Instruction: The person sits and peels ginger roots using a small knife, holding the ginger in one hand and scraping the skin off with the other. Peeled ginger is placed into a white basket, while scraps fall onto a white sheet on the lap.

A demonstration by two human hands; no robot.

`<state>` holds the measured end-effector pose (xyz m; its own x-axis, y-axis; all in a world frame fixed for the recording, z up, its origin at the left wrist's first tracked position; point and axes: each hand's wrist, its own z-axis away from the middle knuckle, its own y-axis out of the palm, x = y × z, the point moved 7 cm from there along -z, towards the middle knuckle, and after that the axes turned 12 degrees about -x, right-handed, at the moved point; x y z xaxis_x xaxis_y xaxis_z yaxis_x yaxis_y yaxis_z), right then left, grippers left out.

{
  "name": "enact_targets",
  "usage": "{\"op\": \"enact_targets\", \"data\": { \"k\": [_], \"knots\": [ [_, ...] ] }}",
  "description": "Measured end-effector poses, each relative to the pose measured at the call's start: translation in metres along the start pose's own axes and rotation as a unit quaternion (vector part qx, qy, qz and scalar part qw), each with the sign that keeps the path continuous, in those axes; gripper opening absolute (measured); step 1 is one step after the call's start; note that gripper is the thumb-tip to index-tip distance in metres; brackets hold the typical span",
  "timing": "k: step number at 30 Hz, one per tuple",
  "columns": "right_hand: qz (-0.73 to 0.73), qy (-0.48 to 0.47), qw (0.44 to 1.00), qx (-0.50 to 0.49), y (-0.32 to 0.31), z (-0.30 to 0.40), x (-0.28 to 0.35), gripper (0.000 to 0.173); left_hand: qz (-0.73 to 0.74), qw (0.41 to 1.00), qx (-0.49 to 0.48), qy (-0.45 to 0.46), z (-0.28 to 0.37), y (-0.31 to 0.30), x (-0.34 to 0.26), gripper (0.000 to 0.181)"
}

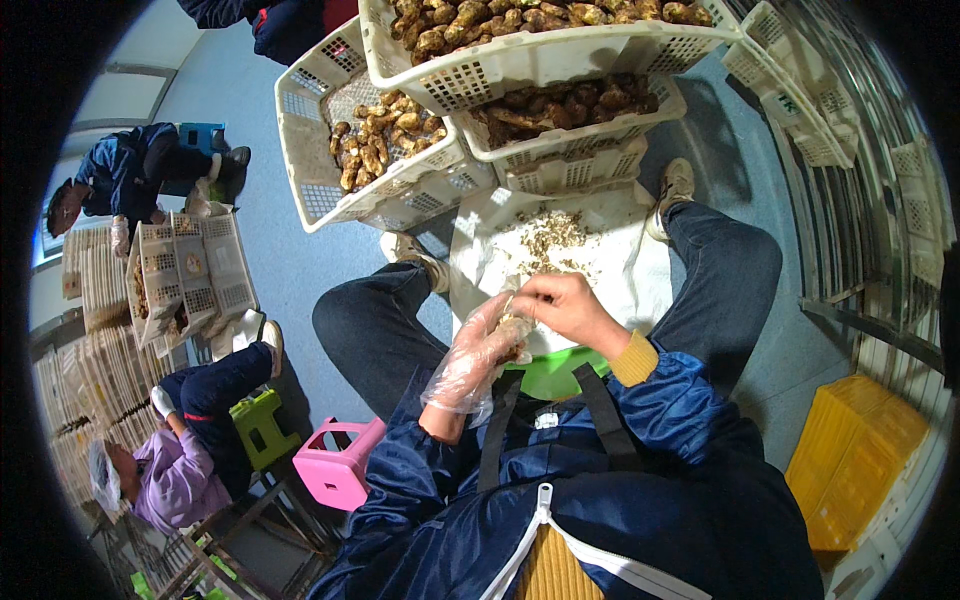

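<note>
My left hand (474, 346), in a clear plastic glove, is wrapped around a pale, brown-stained mushroom (513, 330) above my lap. My bare right hand (574, 309) has its thumb and fingers pinched together at the mushroom's upper end. What sits between those fingertips, if anything, is hidden. Below the hands, a white sheet (480, 247) covers the floor between my shoes, with a pile of pale and brown trimmings (551, 238) on it. In front, a white plastic crate (300, 150) contains loose brown-and-cream mushrooms (371, 159).
Stacked white crates (465, 71) with more mushrooms rise ahead. At left are a pink stool (334, 476), a green stool (262, 431), a seated person in purple (180, 476) and another in dark blue (127, 169). Metal racking (847, 225) and a yellow box (855, 457) stand at right.
</note>
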<state>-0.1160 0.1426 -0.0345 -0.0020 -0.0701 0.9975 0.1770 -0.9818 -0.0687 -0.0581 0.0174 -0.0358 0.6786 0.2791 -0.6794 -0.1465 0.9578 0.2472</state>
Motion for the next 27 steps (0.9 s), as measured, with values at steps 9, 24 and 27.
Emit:
{"op": "enact_targets", "data": {
  "k": [9,24,27],
  "knots": [
    [0.019,0.037,0.994,-0.105,-0.015,-0.009,-0.011,0.016,0.081,0.996,-0.009,-0.045,0.002,-0.009,0.007,0.054],
    [-0.024,0.058,0.996,-0.071,-0.016,-0.007,-0.017,0.015,0.139,0.989,0.018,-0.052,-0.007,-0.015,0.013,0.043],
    [-0.084,0.073,0.994,0.02,-0.003,-0.001,-0.008,0.016,0.194,0.978,0.029,-0.075,-0.009,-0.014,0.015,0.042]
  ]
}}
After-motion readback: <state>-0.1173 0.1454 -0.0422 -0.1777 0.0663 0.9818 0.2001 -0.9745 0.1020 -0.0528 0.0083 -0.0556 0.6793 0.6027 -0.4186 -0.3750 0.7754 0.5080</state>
